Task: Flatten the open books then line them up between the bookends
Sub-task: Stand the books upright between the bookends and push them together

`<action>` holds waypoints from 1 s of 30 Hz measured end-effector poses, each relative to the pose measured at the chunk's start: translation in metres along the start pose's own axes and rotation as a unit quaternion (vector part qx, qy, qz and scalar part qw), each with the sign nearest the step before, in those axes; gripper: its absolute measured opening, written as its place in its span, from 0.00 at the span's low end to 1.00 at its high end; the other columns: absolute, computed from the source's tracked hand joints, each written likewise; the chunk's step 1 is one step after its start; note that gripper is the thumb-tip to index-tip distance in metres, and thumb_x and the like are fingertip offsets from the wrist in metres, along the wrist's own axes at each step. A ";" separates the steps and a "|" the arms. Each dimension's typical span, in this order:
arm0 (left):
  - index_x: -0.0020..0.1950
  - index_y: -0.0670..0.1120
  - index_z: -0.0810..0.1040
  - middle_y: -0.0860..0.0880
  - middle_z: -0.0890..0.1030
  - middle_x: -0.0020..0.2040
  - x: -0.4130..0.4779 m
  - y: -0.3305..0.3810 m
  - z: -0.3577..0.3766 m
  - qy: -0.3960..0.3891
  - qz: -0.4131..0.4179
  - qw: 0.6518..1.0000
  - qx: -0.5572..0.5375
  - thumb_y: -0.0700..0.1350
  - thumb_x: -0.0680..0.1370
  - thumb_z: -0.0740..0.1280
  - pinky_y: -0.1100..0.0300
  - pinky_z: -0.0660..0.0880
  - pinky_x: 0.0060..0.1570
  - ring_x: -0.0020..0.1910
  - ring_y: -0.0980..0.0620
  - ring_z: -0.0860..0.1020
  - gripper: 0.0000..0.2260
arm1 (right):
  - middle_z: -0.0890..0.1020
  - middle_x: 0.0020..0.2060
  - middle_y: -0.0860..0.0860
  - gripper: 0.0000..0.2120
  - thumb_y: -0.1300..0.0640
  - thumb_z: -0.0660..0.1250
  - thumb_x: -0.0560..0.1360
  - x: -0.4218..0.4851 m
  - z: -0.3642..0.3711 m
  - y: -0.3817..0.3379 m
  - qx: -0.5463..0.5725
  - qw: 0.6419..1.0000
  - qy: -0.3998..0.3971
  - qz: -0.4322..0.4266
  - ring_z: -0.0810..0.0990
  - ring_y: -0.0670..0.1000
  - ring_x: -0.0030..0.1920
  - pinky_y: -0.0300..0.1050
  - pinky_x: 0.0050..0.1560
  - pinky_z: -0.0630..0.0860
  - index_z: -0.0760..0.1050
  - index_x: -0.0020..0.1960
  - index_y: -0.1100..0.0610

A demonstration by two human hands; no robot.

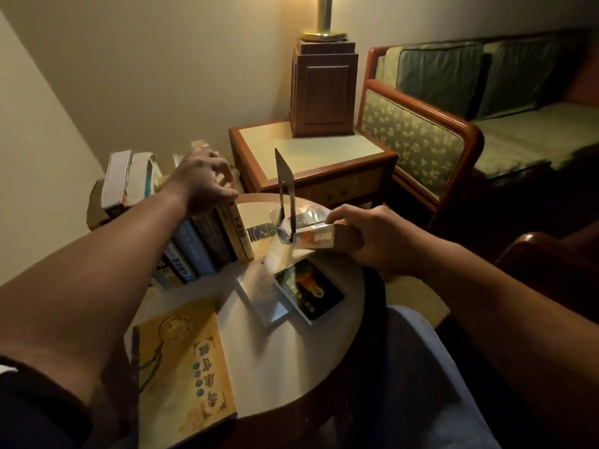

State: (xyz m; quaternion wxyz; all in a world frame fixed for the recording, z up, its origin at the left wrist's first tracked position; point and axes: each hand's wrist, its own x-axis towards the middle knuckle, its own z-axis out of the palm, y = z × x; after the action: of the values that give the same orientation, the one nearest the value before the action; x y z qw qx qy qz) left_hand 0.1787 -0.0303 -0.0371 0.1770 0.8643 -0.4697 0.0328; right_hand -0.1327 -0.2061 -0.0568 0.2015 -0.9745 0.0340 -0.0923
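Several books (207,244) stand in a leaning row on the round table (324,377). My left hand (204,179) rests on their top edges, fingers curled over them. A dark metal bookend (287,189) stands upright to the right of the row with a gap between. My right hand (366,234) grips a closed book (319,239) held just above the table next to the bookend's base. An open book (291,293) lies flat near the table's middle. A yellow closed book (184,377) lies flat at the near left edge.
More books (129,179) stand behind the row at the far left. A wooden side table (311,160) with a lamp base (322,89) stands beyond the round table. A green sofa (470,124) fills the right. My knee (431,384) is under the near edge.
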 end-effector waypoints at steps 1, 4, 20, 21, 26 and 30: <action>0.53 0.48 0.81 0.43 0.71 0.69 0.000 0.001 -0.001 0.002 -0.001 1.000 0.000 0.53 0.70 0.75 0.42 0.67 0.65 0.72 0.41 0.64 0.15 | 0.82 0.54 0.47 0.27 0.56 0.77 0.71 0.008 -0.012 0.001 0.009 1.000 0.005 0.013 0.82 0.43 0.52 0.39 0.46 0.82 0.71 0.67 0.48; 0.51 0.50 0.80 0.44 0.71 0.70 0.000 0.000 -0.001 0.000 -0.003 1.000 -0.002 0.53 0.70 0.75 0.41 0.66 0.66 0.73 0.41 0.62 0.13 | 0.81 0.53 0.45 0.27 0.60 0.79 0.68 0.031 -0.046 0.005 0.003 0.999 -0.021 0.043 0.81 0.44 0.52 0.35 0.46 0.81 0.76 0.64 0.51; 0.50 0.54 0.78 0.46 0.70 0.72 0.002 -0.003 -0.001 -0.021 -0.007 1.000 -0.011 0.53 0.71 0.75 0.39 0.60 0.71 0.77 0.42 0.56 0.11 | 0.80 0.62 0.54 0.27 0.69 0.68 0.74 0.114 -0.044 0.013 -0.136 0.988 -0.002 0.069 0.78 0.56 0.63 0.41 0.50 0.79 0.73 0.70 0.52; 0.50 0.53 0.78 0.45 0.70 0.72 0.004 -0.005 -0.001 -0.023 -0.006 1.000 -0.008 0.53 0.71 0.75 0.39 0.60 0.72 0.77 0.42 0.56 0.11 | 0.80 0.62 0.54 0.27 0.70 0.68 0.74 0.116 -0.042 0.011 -0.134 0.989 0.002 0.063 0.78 0.56 0.63 0.43 0.51 0.80 0.73 0.70 0.52; 0.52 0.53 0.79 0.44 0.68 0.73 0.007 -0.010 0.002 -0.029 -0.004 1.000 -0.008 0.54 0.70 0.75 0.37 0.61 0.71 0.78 0.42 0.56 0.13 | 0.79 0.62 0.48 0.25 0.62 0.71 0.73 0.121 -0.015 0.011 -0.107 0.992 0.052 0.039 0.76 0.52 0.63 0.58 0.63 0.74 0.72 0.68 0.49; 0.51 0.51 0.80 0.44 0.69 0.73 0.008 -0.012 0.004 -0.021 -0.002 1.000 -0.013 0.54 0.70 0.75 0.39 0.61 0.71 0.78 0.42 0.56 0.14 | 0.77 0.53 0.46 0.18 0.42 0.68 0.76 0.122 -0.010 0.003 0.018 0.994 0.070 0.085 0.73 0.47 0.54 0.55 0.65 0.68 0.74 0.61 0.50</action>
State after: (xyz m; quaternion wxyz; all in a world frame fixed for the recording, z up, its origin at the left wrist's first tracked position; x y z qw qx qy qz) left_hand 0.1923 -0.0325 -0.0426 0.1782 0.8632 -0.4722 0.0080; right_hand -0.0155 -0.2252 -0.0287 0.2231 -0.9555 0.1288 -0.1435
